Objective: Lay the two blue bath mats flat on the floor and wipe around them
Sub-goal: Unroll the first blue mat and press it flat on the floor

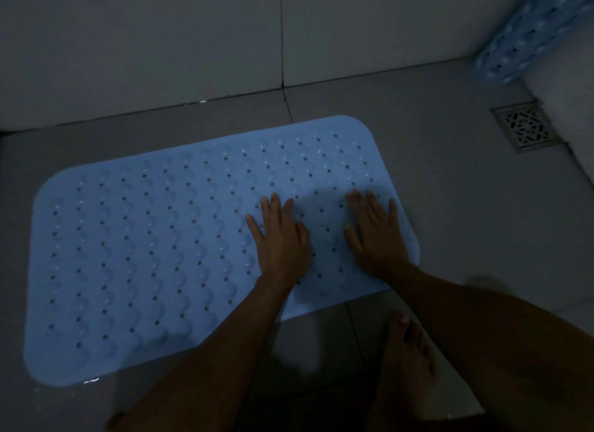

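One blue bath mat (144,245), dotted with holes and bumps, lies flat on the grey tiled floor near the wall. My left hand (278,235) rests palm down on its right part, fingers spread. Beside it, my right hand (374,232) also presses flat on the mat close to the right edge. Neither hand holds anything. A second blue mat (527,36) leans upright against the wall at the top right corner, partly cut off by the frame.
A square metal floor drain (524,128) sits at the right, below the second mat. The tiled wall (193,46) runs along the back. My bare foot (408,354) stands on the floor just in front of the mat.
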